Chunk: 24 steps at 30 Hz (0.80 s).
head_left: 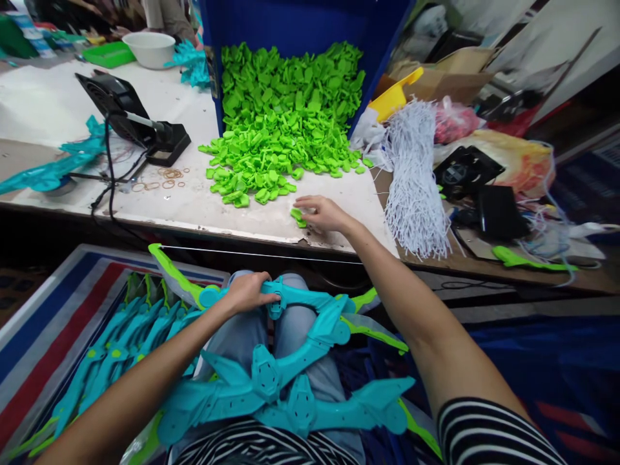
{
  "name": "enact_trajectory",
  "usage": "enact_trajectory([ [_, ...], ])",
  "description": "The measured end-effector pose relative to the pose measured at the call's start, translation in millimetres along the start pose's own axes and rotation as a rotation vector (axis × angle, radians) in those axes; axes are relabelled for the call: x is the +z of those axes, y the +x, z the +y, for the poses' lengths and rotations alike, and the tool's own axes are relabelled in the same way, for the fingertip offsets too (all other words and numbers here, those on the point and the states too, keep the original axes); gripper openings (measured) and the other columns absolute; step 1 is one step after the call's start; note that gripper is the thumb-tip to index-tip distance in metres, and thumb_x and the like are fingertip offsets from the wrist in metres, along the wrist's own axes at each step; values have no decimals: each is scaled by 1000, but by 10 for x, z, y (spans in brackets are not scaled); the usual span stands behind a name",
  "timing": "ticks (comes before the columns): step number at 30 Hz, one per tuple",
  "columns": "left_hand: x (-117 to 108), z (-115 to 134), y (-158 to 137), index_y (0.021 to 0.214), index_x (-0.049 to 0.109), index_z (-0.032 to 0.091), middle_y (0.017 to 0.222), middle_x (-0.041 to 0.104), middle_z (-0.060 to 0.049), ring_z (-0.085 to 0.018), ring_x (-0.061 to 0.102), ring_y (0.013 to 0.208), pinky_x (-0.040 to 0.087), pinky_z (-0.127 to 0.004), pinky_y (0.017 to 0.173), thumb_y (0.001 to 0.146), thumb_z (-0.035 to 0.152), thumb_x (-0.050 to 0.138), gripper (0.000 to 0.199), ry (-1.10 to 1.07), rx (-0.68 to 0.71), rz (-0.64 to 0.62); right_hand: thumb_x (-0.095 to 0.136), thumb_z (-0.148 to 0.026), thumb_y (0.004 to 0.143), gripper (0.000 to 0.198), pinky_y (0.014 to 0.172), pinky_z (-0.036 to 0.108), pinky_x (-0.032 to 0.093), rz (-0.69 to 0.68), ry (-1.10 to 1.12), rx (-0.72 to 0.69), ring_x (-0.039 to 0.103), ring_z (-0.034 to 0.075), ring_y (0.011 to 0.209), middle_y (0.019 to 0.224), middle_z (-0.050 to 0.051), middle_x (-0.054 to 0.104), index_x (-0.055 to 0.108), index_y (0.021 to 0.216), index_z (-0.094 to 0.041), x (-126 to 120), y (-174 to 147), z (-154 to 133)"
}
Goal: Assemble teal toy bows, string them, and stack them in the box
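My left hand (249, 292) grips a teal plastic toy piece (310, 303) with green blade tips, held across my lap. More teal pieces (285, 394) lie stacked on my knees. My right hand (323, 213) reaches to the table's front edge and pinches a small green plastic part (298, 217). Just beyond it spreads a big heap of the same green parts (281, 123), spilling out of a blue bin (300, 22).
A bundle of white strings (414, 181) lies right of the heap. A black desk fan (128, 116) with its cable and loose rubber bands (162, 179) sit to the left. Finished teal pieces (121, 342) fill a striped bag at my lower left. A white bowl (150, 48) stands far back.
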<state>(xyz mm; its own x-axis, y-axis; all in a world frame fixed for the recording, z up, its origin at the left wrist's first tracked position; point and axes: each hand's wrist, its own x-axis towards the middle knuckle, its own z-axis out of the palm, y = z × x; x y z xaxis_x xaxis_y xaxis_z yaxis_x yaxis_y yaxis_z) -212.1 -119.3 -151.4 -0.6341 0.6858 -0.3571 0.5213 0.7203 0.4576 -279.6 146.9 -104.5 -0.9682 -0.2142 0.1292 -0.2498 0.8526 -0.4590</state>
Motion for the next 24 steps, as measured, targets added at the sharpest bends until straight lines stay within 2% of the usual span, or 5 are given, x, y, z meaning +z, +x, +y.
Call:
enact_trajectory([
  [7,-77,-13,111,122,59,18,117,65,-12,-26,61,106,44,-29,84,75,47,62,55,-29,137,-65,57,-28,80,27,97,37,40,22,-56,-85,58,22,104,110,9,67,70,101,-16,122,37,-20],
  [13,-165,-42,328,107,66,16,92,71,-5,-22,64,85,43,-24,70,69,46,65,48,-186,203,-309,52,-30,86,26,87,35,45,380,-88,231,60,21,89,102,9,66,69,100,-16,151,-76,22],
  [18,-155,-55,325,98,68,13,83,70,-4,-20,61,77,41,-24,66,69,49,62,46,-304,210,-269,56,-32,84,26,78,31,48,536,93,373,60,17,79,97,10,68,68,97,-12,79,-210,-40],
  [21,-172,-63,315,88,69,14,80,69,-2,-18,59,75,41,-23,67,74,51,55,42,-416,229,-275,56,-39,85,29,74,30,50,537,165,211,61,17,80,97,9,68,66,97,-15,210,-548,-355],
  [24,-188,-88,349,77,70,15,68,65,1,-15,54,66,39,-22,62,73,50,57,38,-471,205,-307,55,-40,87,26,82,34,49,294,91,-69,61,20,93,100,8,68,66,96,-18,528,-1082,-774],
])
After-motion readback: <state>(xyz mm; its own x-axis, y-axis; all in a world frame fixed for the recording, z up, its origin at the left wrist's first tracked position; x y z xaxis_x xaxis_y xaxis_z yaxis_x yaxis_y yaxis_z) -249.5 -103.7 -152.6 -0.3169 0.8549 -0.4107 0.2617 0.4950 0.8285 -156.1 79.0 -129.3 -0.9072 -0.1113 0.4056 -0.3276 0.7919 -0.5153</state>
